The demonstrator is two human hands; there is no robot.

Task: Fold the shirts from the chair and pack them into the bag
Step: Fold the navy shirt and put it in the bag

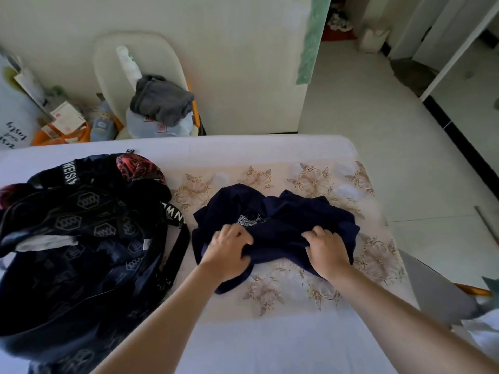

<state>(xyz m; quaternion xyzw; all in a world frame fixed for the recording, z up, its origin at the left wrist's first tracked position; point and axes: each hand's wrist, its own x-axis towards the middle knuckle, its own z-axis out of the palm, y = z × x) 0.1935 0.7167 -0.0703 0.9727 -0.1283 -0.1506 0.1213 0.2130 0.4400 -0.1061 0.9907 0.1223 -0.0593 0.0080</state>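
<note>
Right of the bag (81, 238), the shirt (297, 211) is gripped by left hand (228, 252) and right hand (328, 252); judged soft, light, limp, it is best taken at its edges

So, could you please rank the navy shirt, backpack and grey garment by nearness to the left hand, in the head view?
1. navy shirt, gripped by the left hand.
2. backpack, leftward on the bed.
3. grey garment, far back on the chair.
</note>
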